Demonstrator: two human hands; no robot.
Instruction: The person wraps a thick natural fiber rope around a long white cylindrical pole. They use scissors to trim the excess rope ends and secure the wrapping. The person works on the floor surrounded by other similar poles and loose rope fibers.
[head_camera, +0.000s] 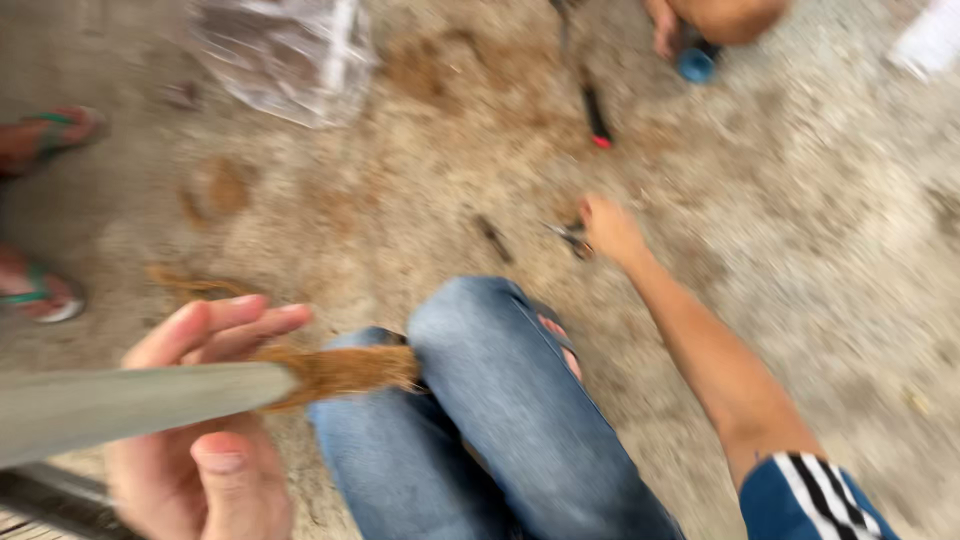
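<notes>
My left hand (200, 440) is at the lower left, fingers loosely curled around a long grey stick (130, 405) whose tip carries a tuft of brown fibre (345, 370). My right hand (608, 230) reaches forward to the sandy ground and closes on a small metal tool, probably scissors or pliers (570, 237); blur hides the exact grip. My knees in blue jeans (490, 400) fill the lower middle.
A clear plastic bag (285, 55) lies at the top. A dark tool with a red tip (597, 118) rests on the ground. Another person's sandalled feet (40, 290) stand at the left, and a person's limb and a blue object (697, 65) are at the top right.
</notes>
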